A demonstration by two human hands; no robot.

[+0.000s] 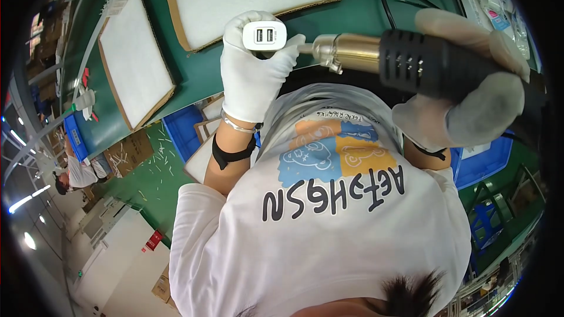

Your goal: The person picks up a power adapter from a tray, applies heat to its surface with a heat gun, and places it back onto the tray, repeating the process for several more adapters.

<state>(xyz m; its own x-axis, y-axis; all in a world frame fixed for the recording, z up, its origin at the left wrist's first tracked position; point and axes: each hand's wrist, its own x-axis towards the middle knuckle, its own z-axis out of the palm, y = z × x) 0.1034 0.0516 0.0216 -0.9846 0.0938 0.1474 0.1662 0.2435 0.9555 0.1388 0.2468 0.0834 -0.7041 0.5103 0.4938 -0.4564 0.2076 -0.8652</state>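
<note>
A: What is the left hand [254,70] doing up in the upper middle of the frame?

B: It is wearing a white glove, and its fingers are clamped around a small white charger [264,36] with two ports facing the camera. The charger is sitting at the fingertips, raised above the green table [205,73].

A: And the right hand [470,82]?

B: It is gloved too, at the right of the frame, with its fingers wrapped tight on the black grip of a heat gun [399,58]. The brass-coloured nozzle is pointing left, its tip just beside the charger.

A: How is the charger likely handling?

B: I am judging it light, rigid and smooth-shelled, so somewhat slippery in a glove. Pinching the flat sides, away from the nozzle end, looks the safest hold.

A: What is lying around?

B: Two white foam pads on cardboard backing [132,58] are lying on the table at the upper left and top. Blue bins [182,129] are standing below the table edge, and another person [73,176] is working at the far left over a green floor.
</note>
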